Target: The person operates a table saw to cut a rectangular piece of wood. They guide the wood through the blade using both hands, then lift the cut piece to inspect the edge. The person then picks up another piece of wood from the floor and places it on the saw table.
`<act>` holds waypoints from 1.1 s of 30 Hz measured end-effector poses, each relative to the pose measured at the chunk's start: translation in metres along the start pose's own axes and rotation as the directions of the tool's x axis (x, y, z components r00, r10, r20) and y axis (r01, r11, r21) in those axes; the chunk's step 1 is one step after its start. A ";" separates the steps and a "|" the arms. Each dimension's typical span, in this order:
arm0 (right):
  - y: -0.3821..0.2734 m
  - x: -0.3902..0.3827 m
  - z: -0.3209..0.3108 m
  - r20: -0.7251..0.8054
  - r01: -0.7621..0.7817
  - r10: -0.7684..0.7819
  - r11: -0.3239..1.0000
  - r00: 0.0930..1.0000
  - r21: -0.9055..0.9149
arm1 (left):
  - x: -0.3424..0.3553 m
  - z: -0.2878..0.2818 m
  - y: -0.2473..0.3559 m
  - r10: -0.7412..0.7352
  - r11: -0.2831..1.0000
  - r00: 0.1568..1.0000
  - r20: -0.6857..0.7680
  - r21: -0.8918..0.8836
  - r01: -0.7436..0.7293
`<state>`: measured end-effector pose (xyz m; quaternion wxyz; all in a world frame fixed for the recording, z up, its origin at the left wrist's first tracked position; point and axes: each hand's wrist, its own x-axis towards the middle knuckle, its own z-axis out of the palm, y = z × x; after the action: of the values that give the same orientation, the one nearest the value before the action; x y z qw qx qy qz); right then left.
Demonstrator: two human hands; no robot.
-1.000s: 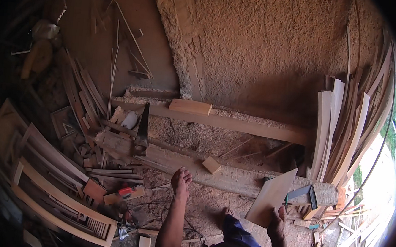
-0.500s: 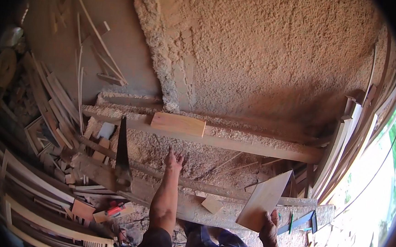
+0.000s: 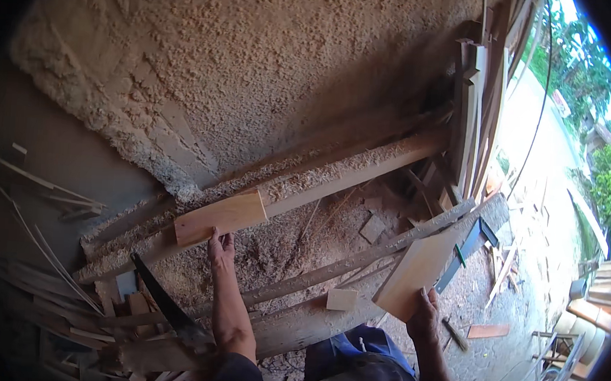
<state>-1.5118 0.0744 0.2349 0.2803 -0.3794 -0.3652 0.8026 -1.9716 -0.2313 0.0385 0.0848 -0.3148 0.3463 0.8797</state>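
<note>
A short, reddish-tan wooden board (image 3: 220, 217) lies on the long beam covered in shavings. At its near edge are the fingertips of my left hand (image 3: 222, 248), slightly apart; the board still rests on the beam. My right hand (image 3: 424, 315) grips the lower corner of a flat, pale wooden panel (image 3: 416, 272), holding it tilted above the near beam. Beside that panel are a dark try square (image 3: 465, 253) and a green pencil-like stick (image 3: 460, 254). A handsaw (image 3: 163, 297) with a dark blade stands left of my left forearm.
The near beam (image 3: 296, 328) crosses in front of me, with a small square wood piece (image 3: 342, 300) on it. Shavings (image 3: 273, 248) fill the trough between the beams. Long planks (image 3: 492, 104) lean at the right. A brush (image 3: 455, 335) lies on the floor.
My left hand has reached forward to the short board's near edge. The view has turned right, showing more of the bright outdoor area. The panel stays in my right hand.
</note>
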 end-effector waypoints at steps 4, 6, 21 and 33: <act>-0.011 0.006 -0.010 -0.123 0.105 -0.078 0.967 0.989 0.233 | -0.077 0.027 -0.033 0.015 0.994 0.955 0.296 0.100 -0.047; -0.018 0.010 -0.009 -0.168 0.197 -0.149 0.927 0.974 0.320 | -0.127 0.040 -0.044 -0.021 0.991 0.895 0.445 0.130 -0.041; -0.107 -0.119 -0.269 -0.295 0.191 -0.231 0.969 0.927 -0.159 | -0.369 0.116 -0.247 -0.626 0.769 0.466 0.625 0.595 0.235; -0.099 -0.217 -0.477 -0.734 0.684 -0.376 0.712 0.565 0.161 | -0.552 0.098 -0.494 -0.862 0.506 0.190 0.470 0.773 0.383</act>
<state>-0.9859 0.1515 0.1897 0.6994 -0.4307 -0.1558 0.5487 -1.4044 0.2400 0.1569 0.6808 0.0593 0.3012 0.6650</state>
